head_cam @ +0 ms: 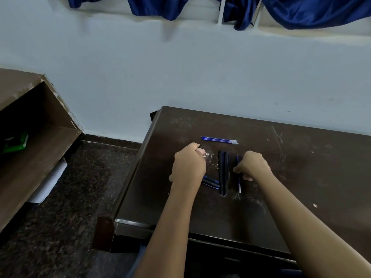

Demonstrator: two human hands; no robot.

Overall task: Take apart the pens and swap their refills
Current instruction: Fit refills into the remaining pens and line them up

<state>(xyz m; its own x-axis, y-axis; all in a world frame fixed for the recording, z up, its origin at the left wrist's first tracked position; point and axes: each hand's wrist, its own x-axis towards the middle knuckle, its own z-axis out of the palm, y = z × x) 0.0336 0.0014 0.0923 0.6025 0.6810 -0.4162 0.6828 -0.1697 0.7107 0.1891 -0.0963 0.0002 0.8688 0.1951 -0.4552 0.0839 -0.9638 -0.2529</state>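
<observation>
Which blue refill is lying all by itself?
The refill just right of the black pens, at the fingers of the right hand. The other refills lie bunched together, side by side, farther back.

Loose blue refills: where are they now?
Head view: the loose blue refills lie together on the table, toward its far edge, just beyond the left hand and the black pen barrels.

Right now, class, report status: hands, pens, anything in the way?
Left hand grips a small black pen part. Right hand pinches one refill on the desk. Pen barrels lie between; nothing in the way.
</observation>
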